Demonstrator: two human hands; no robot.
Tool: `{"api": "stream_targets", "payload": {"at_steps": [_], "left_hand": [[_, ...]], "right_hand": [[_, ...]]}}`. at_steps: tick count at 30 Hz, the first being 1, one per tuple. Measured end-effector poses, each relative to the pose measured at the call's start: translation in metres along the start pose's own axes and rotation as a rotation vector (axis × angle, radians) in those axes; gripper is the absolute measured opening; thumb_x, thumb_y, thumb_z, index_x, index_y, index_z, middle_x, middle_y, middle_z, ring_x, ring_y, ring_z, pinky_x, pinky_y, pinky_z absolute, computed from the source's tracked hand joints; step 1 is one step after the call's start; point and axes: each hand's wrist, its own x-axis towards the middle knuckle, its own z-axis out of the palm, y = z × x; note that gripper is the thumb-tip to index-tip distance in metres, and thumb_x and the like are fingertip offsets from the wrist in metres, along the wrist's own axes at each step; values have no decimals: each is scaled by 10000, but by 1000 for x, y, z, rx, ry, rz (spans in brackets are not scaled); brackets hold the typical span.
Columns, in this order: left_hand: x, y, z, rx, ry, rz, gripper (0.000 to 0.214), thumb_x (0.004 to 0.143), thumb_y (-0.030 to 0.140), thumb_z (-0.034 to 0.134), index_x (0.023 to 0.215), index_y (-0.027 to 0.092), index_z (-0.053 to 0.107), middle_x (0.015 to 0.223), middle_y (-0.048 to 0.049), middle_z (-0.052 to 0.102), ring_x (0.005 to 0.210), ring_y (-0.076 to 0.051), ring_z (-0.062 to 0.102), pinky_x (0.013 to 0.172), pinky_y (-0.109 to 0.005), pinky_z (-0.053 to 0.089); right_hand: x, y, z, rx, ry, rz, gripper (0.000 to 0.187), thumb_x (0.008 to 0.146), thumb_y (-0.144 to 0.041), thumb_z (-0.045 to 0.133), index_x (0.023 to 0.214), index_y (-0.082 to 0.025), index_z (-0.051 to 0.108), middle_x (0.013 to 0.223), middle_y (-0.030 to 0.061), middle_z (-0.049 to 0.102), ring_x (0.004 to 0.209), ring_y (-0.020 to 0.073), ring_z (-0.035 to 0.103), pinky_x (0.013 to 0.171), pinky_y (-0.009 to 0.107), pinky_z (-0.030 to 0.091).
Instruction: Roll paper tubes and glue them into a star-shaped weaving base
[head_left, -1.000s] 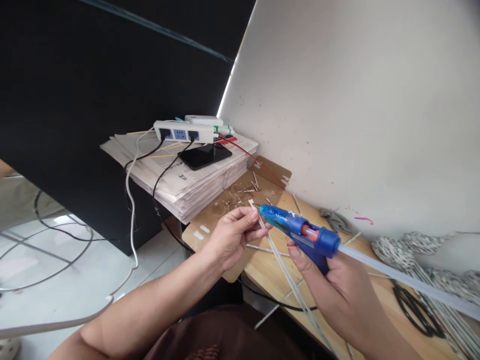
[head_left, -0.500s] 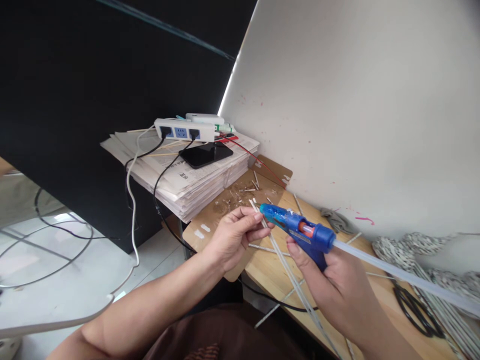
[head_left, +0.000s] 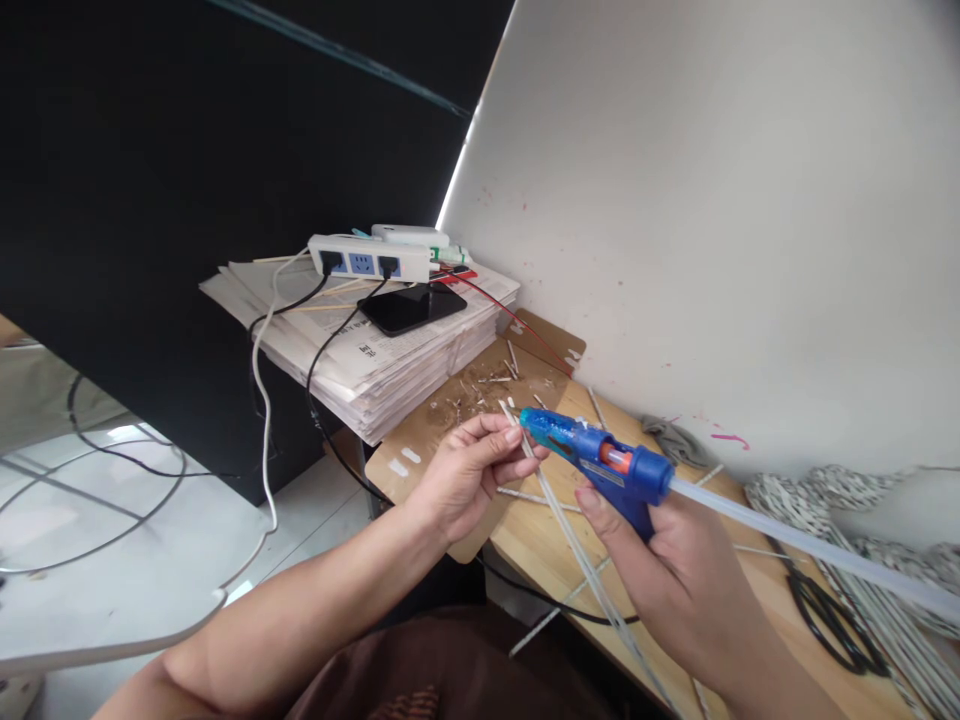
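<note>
My left hand (head_left: pixel 466 472) pinches the upper ends of thin white sticks (head_left: pixel 571 540), which run down and to the right over the wooden table. A blue hot glue gun (head_left: pixel 600 462) is gripped in my right hand (head_left: pixel 667 568), with a finger by its trigger. The gun's nozzle touches the sticks right at my left fingertips. A long clear glue stick (head_left: pixel 810 548) juts from the back of the gun toward the right edge.
Behind the hands lies a brown cardboard sheet (head_left: pixel 420 450) with scraps. A newspaper stack (head_left: pixel 352 350) carries a white power strip (head_left: pixel 369 260), a black phone (head_left: pixel 411 308) and cables. White wall stands to the right. Rolled paper sticks (head_left: pixel 877 600) and black scissors (head_left: pixel 829 618) lie at right.
Both hands and the glue gun hold almost the same pose; the gun has sunk a little and the view has shifted slightly.
</note>
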Motion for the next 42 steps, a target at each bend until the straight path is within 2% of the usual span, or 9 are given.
{"api": "stream_targets", "payload": {"at_steps": [8, 14, 20, 25, 33, 37, 42], "left_hand": [[1, -1, -1, -3, -21, -3, 134, 724, 139, 763, 789, 105, 651, 756, -46, 717, 741, -152, 721, 665, -191, 597], [1, -1, 0, -11, -15, -5, 149, 709, 139, 776, 789, 100, 656, 750, -44, 715, 738, -158, 723, 662, -190, 598], [3, -1, -3, -29, -13, -5, 143, 701, 124, 779, 756, 108, 648, 713, -27, 707, 659, -126, 706, 657, -200, 602], [2, -1, -3, -26, -22, -5, 131, 709, 133, 776, 770, 108, 662, 725, -27, 710, 680, -130, 712, 665, -197, 602], [0, 0, 0, 13, -16, -2, 126, 726, 148, 765, 781, 95, 665, 760, -48, 715, 782, -176, 727, 664, -186, 596], [2, -1, -4, 10, -15, -2, 137, 725, 152, 767, 801, 102, 664, 765, -45, 717, 758, -163, 725, 662, -186, 596], [4, 0, -7, -11, -6, 10, 134, 719, 134, 768, 781, 113, 650, 730, -21, 709, 653, -122, 707, 663, -197, 602]], "right_hand": [[3, -1, 0, 8, -10, 11, 281, 920, -356, 509, 1168, -251, 591, 902, 17, 673, 798, 201, 620, 712, 301, 503], [2, 2, 1, -14, 10, 3, 217, 910, -380, 518, 1040, -239, 620, 674, -22, 596, 606, 162, 556, 572, 264, 466], [2, 2, 0, -1, 2, -20, 199, 915, -378, 511, 1022, -241, 608, 687, -15, 588, 594, 155, 543, 548, 258, 448], [0, 4, 1, 3, 4, 11, 186, 912, -385, 517, 970, -235, 611, 582, -34, 506, 512, 140, 479, 474, 244, 392], [3, 4, 2, -4, 37, -33, 194, 915, -376, 520, 1005, -232, 613, 597, -39, 498, 532, 131, 471, 500, 240, 393], [2, 4, 3, -9, 33, -20, 198, 914, -373, 521, 1017, -237, 620, 562, -44, 467, 495, 129, 441, 470, 239, 374], [0, 6, 3, -12, 18, -21, 243, 910, -369, 528, 1099, -247, 621, 612, -21, 511, 535, 145, 466, 500, 258, 390]]}}
